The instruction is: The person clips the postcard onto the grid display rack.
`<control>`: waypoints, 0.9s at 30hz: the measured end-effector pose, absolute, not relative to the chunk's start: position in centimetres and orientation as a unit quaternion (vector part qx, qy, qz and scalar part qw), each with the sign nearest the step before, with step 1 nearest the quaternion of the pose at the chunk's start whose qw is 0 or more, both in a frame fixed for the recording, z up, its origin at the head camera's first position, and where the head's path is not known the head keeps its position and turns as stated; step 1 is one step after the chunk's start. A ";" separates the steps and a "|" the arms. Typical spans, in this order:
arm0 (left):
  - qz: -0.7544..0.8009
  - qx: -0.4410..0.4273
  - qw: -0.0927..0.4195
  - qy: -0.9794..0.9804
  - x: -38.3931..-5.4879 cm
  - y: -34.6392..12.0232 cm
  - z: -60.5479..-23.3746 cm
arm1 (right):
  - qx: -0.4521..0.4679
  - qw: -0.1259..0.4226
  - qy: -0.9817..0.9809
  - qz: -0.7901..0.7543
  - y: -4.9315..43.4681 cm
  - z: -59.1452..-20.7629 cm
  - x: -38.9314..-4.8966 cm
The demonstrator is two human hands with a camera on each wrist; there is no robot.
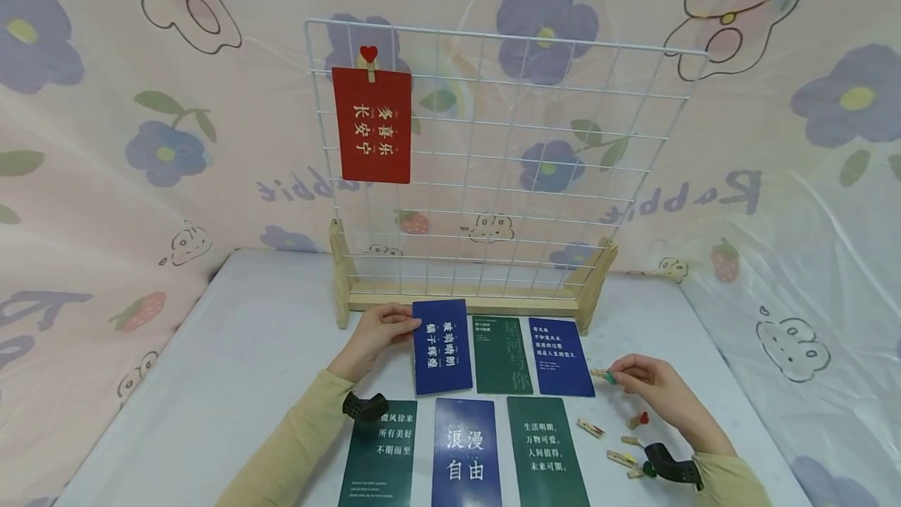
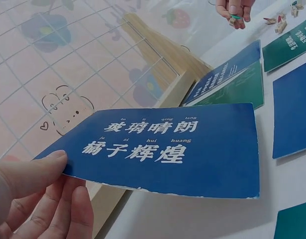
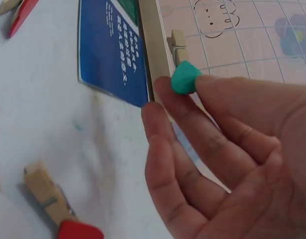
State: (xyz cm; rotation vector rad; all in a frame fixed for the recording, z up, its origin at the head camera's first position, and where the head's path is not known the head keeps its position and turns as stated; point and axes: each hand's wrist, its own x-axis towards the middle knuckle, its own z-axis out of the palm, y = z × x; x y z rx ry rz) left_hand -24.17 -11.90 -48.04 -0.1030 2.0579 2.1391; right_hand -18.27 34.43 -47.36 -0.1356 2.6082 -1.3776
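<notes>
Between thumb and fingers, my left hand (image 1: 376, 335) pinches the edge of a blue card (image 1: 442, 346) with white characters. The left wrist view shows that card (image 2: 157, 149) tilted and raised off the table. My right hand (image 1: 651, 382) pinches a small wooden clothespin (image 3: 178, 47) by its end with a green heart (image 3: 185, 78). Behind the hands, a white wire grid (image 1: 507, 155) stands in a wooden base (image 1: 457, 300). A red card (image 1: 373, 127) hangs at the grid's upper left, held by a clothespin with a red heart (image 1: 369, 55).
On the white table (image 1: 274, 319) lie a green card (image 1: 502, 358) and a blue card (image 1: 561, 358) near the base. A front row has a green card (image 1: 376, 460), a blue card (image 1: 466, 483) and another green card (image 1: 549, 483). Several loose clothespins (image 1: 591, 429) lie at right.
</notes>
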 end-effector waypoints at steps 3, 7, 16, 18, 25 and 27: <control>0.717 -0.032 0.089 0.690 -24.1 -11.9 -47.9 | -0.054 0.092 0.877 -0.469 34.1 -47.1 -18.3; 0.719 -0.035 0.092 0.689 -24.1 -11.9 -47.7 | -0.048 0.089 0.874 -0.476 33.8 -46.9 -18.4; 0.724 -0.035 0.090 0.683 -23.8 -11.8 -47.1 | -0.023 0.109 0.863 -0.492 33.2 -46.7 -18.7; 0.725 -0.032 0.088 0.682 -23.8 -11.8 -47.0 | -0.023 0.113 0.857 -0.503 33.0 -46.5 -18.7; 0.730 -0.031 0.083 0.678 -23.8 -11.8 -46.6 | -0.051 0.112 0.849 -0.513 32.5 -46.2 -19.1; 0.728 -0.029 0.083 0.680 -23.7 -11.7 -46.4 | -0.055 0.112 0.851 -0.510 32.4 -46.2 -19.2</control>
